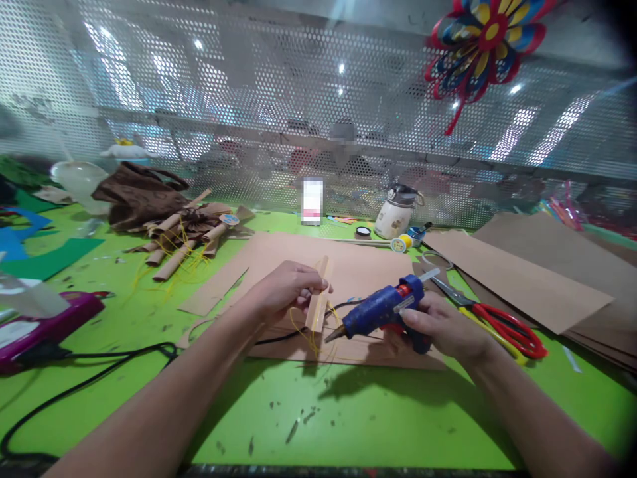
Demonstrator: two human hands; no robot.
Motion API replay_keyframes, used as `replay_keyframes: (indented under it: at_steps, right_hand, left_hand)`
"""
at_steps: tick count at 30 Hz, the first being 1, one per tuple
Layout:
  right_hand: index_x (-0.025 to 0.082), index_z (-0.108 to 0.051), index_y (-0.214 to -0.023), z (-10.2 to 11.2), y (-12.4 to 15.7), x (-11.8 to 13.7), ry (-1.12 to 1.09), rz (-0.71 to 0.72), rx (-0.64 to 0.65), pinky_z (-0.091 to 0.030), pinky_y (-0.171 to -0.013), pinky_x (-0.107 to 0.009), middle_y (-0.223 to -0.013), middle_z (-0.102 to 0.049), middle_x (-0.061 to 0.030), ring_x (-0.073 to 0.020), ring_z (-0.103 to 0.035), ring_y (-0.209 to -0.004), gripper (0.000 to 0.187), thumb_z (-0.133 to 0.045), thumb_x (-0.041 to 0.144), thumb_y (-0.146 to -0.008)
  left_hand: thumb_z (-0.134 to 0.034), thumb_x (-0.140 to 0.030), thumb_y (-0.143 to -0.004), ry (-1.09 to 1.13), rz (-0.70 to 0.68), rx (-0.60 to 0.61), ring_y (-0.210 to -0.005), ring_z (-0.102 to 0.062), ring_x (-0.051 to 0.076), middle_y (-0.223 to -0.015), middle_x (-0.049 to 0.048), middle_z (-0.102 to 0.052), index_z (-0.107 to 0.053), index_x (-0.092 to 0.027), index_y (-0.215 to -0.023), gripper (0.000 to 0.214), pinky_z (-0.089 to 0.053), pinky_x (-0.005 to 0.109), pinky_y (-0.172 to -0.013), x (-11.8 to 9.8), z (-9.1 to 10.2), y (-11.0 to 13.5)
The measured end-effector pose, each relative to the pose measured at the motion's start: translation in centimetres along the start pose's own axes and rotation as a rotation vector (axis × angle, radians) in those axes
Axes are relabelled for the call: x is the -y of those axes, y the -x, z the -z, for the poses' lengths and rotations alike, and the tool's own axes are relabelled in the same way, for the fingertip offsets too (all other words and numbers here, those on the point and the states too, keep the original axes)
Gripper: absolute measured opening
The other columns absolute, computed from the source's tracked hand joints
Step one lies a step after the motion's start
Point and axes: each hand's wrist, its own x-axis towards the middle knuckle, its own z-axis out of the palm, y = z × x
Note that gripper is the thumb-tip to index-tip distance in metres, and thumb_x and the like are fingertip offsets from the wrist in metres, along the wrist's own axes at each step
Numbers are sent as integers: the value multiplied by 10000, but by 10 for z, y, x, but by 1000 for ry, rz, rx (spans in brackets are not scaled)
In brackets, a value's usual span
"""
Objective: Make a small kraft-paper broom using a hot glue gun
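Note:
My left hand (283,290) is closed around a thin strip of brown cardboard (319,302), held upright and slightly tilted, with yellow thread (303,332) dangling from its lower end. My right hand (440,324) grips a blue hot glue gun (381,310); its metal nozzle points left at the bottom of the strip, a short gap away. Both hands hover over a brown cardboard sheet (358,265) lying on the green table (348,411).
Red and yellow scissors (497,322) lie right of the glue gun. Large brown sheets (537,279) are stacked at the right. Rolled brown paper tubes (184,242) pile at the left. A black cable (99,372) crosses the front left. A white jar (395,212) stands behind.

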Motion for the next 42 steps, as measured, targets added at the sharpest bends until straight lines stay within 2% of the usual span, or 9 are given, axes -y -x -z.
replay_keyframes:
  at_steps: [4, 11, 17, 21, 24, 29, 35, 42]
  right_hand:
    - [107, -641, -838, 1, -1, -2, -67, 0, -14, -411, -575, -271, -678, -609, -50, -148, -572, -618, 373, -577, 473, -868]
    - [104, -640, -838, -4, -5, 2, -19, -40, -23, -412, -582, -248, -687, -618, -47, -124, -552, -610, 343, -568, 436, -888]
    - [105, -640, -807, 0, -2, 0, 17, -23, -13, -400, -556, -230, -688, -605, -43, -116, -532, -603, 330, -592, 425, -873]
    - [100, -646, -822, 1, -2, -4, -61, 4, -7, -411, -561, -255, -668, -609, -50, -134, -547, -597, 362, -592, 455, -863]
    - [100, -649, -827, 0, -4, -4, -103, 16, -37, -397, -541, -250, -652, -607, -48, -135, -555, -587, 371, -591, 464, -862]
    - [90, -667, -895, -1, -8, -1, -40, -44, -107, -380, -521, -232, -676, -638, -64, -114, -534, -562, 377, -592, 459, -866]
    - [95, -654, -852, 0, -4, -3, -2, -35, -45, -389, -545, -236, -675, -624, -55, -117, -545, -588, 355, -577, 440, -883]
    - [103, -652, -846, 0, -3, -4, -45, -15, -21, -408, -568, -245, -698, -618, -51, -124, -557, -612, 330, -583, 423, -882]
  left_hand:
    - [-648, -220, -608, -8, -14, 3, -435, -313, 51, -484, -46, -399, -624, -78, -593, 146, -214, 214, -433, -1, 0, 2]
    - [-656, -237, -582, -14, -4, -4, -421, -353, 54, -490, -24, -464, -586, -93, -543, 164, -249, 214, -432, -2, -1, 3]
    - [-655, -244, -588, 1, -10, 17, -416, -324, 51, -456, -45, -419, -635, -76, -600, 170, -219, 210, -418, -1, 0, 1]
    - [-661, -228, -570, 23, -5, 22, -429, -328, 49, -470, -40, -433, -611, -81, -570, 155, -228, 208, -426, 1, 0, 1]
    - [-661, -223, -570, 32, 5, 19, -431, -320, 48, -473, -45, -422, -577, -97, -541, 154, -225, 208, -427, 1, -1, 1]
    - [-656, -238, -594, -7, -28, 13, -433, -313, 51, -469, -53, -390, -580, -104, -550, 160, -217, 209, -423, 1, -1, 2]
    - [-660, -240, -583, 10, 4, 11, -423, -308, 47, -456, -43, -423, -617, -83, -586, 163, -213, 207, -424, -1, -2, 2]
    - [-654, -237, -582, -6, -22, 15, -423, -339, 48, -466, -42, -423, -632, -74, -596, 166, -197, 212, -429, -2, -2, 3]
